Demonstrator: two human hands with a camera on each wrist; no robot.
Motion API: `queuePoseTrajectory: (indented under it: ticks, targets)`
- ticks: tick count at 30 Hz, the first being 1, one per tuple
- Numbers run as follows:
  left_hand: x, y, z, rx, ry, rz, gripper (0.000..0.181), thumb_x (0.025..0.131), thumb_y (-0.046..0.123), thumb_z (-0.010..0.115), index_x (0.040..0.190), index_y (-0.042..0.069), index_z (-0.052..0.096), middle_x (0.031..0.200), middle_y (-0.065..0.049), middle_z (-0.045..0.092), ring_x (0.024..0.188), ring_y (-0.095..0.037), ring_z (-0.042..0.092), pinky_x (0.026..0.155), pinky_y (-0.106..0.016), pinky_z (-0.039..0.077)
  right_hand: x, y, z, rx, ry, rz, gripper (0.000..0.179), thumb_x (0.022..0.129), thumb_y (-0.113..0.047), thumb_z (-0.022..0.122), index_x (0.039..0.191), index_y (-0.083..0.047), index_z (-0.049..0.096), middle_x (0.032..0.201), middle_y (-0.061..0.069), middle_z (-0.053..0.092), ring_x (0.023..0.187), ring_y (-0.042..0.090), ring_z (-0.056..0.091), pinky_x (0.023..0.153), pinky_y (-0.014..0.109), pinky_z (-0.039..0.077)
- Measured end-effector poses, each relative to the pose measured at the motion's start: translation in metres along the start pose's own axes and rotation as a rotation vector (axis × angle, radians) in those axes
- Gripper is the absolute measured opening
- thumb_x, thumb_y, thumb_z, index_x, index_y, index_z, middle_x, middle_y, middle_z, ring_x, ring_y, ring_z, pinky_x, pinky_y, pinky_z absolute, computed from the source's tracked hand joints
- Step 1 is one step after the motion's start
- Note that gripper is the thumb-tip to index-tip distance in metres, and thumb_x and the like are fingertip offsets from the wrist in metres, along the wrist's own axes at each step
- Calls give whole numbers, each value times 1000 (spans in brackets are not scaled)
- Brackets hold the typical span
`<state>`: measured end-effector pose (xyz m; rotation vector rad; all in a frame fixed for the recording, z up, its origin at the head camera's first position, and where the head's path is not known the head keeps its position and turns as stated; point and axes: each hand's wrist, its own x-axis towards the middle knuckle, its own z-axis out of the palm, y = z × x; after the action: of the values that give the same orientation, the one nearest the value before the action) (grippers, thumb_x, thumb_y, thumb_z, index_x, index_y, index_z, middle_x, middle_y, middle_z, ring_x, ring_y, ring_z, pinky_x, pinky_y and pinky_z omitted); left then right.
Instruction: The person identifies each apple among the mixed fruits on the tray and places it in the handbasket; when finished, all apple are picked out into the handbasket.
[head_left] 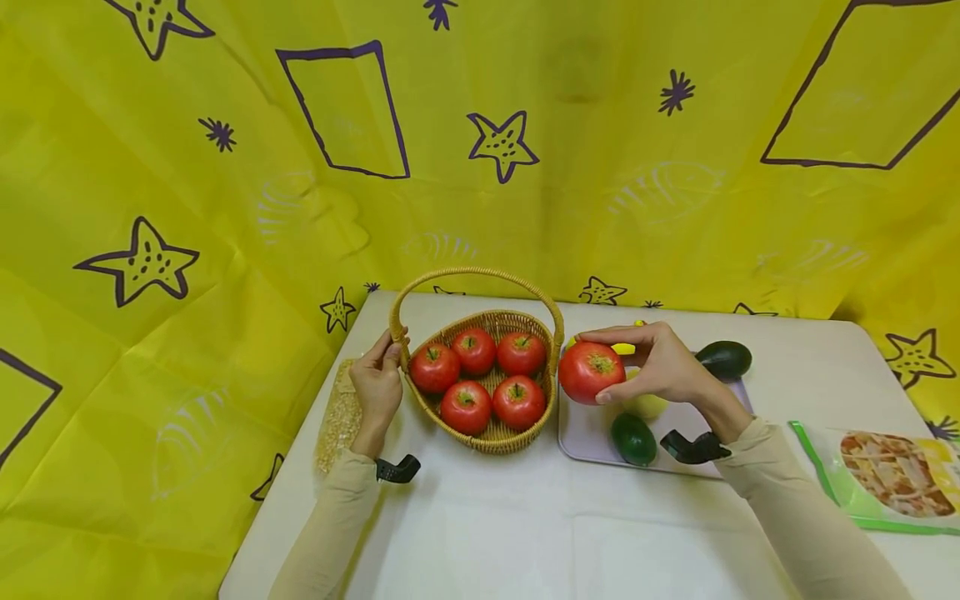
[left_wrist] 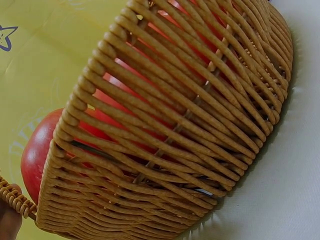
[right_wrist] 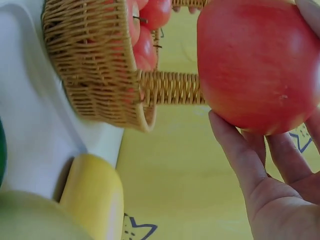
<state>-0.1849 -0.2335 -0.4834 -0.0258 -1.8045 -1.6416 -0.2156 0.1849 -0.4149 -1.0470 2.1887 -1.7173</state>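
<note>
My left hand (head_left: 378, 390) pinches the left foot of the handle on a wicker basket (head_left: 501, 447). Several red apples (head_left: 466, 407) lie inside the basket, stems mostly up. To its right, my right hand (head_left: 666, 367) holds another red apple (head_left: 587, 372) between thumb and fingers, above the tray and beside the basket's rim. The right wrist view shows this apple (right_wrist: 257, 65) large, with fingers underneath it and the basket's handle behind. In the left wrist view, woven wall (left_wrist: 165, 130) fills most of the frame, and only a bit of the left hand (left_wrist: 9, 220) appears.
A pale tray (head_left: 592, 450) on the white table (head_left: 495, 525) bears a green avocado-like fruit (head_left: 633, 439), a dark green one (head_left: 724, 361) and yellow produce (right_wrist: 95, 195). A bag of grains (head_left: 337, 425) lies at left, a green-edged food packet (head_left: 892, 475) at right. Yellow cloth (head_left: 570, 225) hangs behind.
</note>
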Motion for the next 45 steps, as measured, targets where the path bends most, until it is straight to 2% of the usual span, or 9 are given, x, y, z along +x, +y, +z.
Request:
queuePoseTrajectory:
  ticks: [7, 11, 15, 18, 25, 33, 45]
  targets:
    - [1, 1, 0, -3, 3, -10, 29, 102, -5, 64, 130, -10, 71, 120, -34, 73, 100, 0, 74, 90, -13, 60, 6, -1, 12, -15, -15, -21, 69, 71, 6, 92, 136, 2, 70, 131, -8, 76, 115, 10, 71, 89, 30, 66]
    - [1, 1, 1, -3, 6, -16, 29, 102, -6, 64, 130, -11, 70, 120, -33, 73, 100, -1, 74, 89, -14, 60, 8, -4, 18, -26, -31, -7, 70, 71, 1, 94, 137, -1, 70, 133, -1, 76, 114, 10, 73, 92, 30, 65]
    - [1, 0, 0, 6, 17, -20, 29, 101, -7, 64, 129, -12, 70, 120, -35, 72, 99, 2, 74, 88, -13, 60, 9, -6, 24, -25, -38, 14, 70, 72, -1, 95, 138, -2, 71, 133, 1, 76, 114, 9, 72, 93, 29, 64]
    - [1, -1, 1, 2, 19, -18, 29, 101, -7, 64, 129, -13, 70, 119, -36, 71, 98, 2, 74, 88, -13, 60, 11, -8, 31, -14, -43, 10, 71, 72, -1, 95, 138, -1, 70, 133, 2, 75, 116, 9, 71, 94, 29, 64]
    - [1, -1, 1, -3, 12, -20, 29, 102, -7, 64, 130, -12, 69, 120, -35, 72, 100, 1, 74, 90, -13, 60, 17, -8, 47, 77, -72, -13, 71, 72, 1, 95, 139, -4, 70, 143, 17, 69, 128, 16, 65, 97, 34, 64]
    - [1, -1, 0, 5, 8, -19, 30, 102, -5, 64, 131, -10, 70, 120, -33, 73, 100, 1, 74, 89, -13, 60, 28, -6, 63, 61, -83, 1, 69, 75, -3, 94, 140, -7, 71, 142, 15, 69, 122, 14, 68, 94, 34, 65]
    - [1, 0, -1, 26, 7, -34, 30, 102, -4, 65, 131, -10, 70, 119, -32, 74, 98, 4, 74, 87, -12, 60, 47, -8, 87, 60, -69, 54, 73, 76, -11, 96, 144, -9, 68, 141, 10, 70, 114, 21, 73, 95, 33, 65]
